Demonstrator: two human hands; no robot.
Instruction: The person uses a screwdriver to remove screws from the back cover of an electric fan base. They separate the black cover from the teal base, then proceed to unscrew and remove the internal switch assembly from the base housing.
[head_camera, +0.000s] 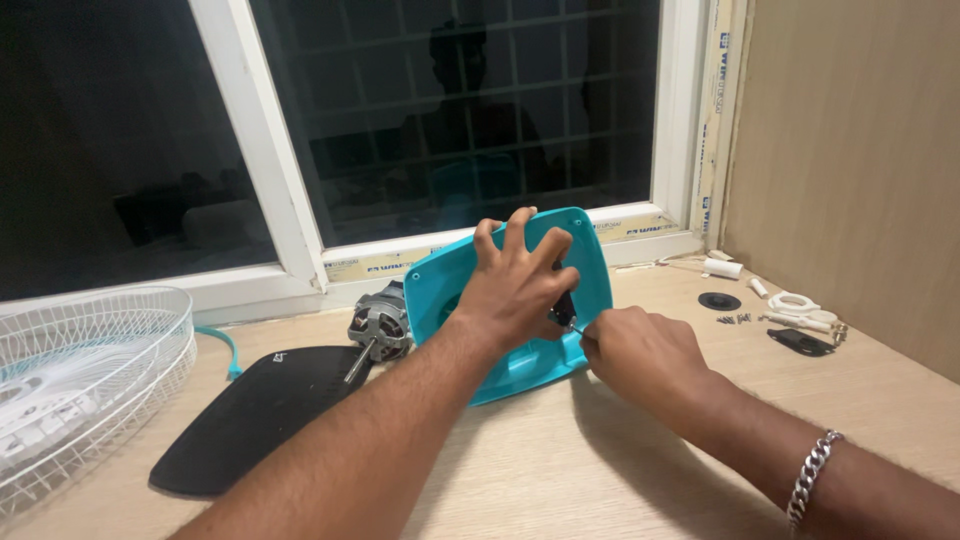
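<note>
A glossy teal plastic fan housing (590, 270), a rounded square with a raised lip, stands tilted on its lower edge in the middle of the pale wooden table (560, 470), its hollow face turned toward the person and its back toward the window (450, 120). The left hand (515, 285) lies spread across that face, fingers splayed and pressing flat to steady it. The right hand (640, 350) is closed in a pinch at the housing's lower right, gripping a small thin metal piece (573, 325) that points left into a dark part under the left fingers; what the piece is cannot be made out. A silver chain bracelet (812, 475) sits on the right wrist.

Just behind the housing on its left, a bare metal motor (378, 325) pokes out, its shaft slanting down toward a flat black matte base plate (250, 415). Further left rests a white wire fan guard (90, 370), domed and open-meshed. Well apart to the right, by the wall, lie a black round cap (719, 301), a few dark screws (733, 319), white plastic fittings (795, 305) and a black flat piece (800, 342).
</note>
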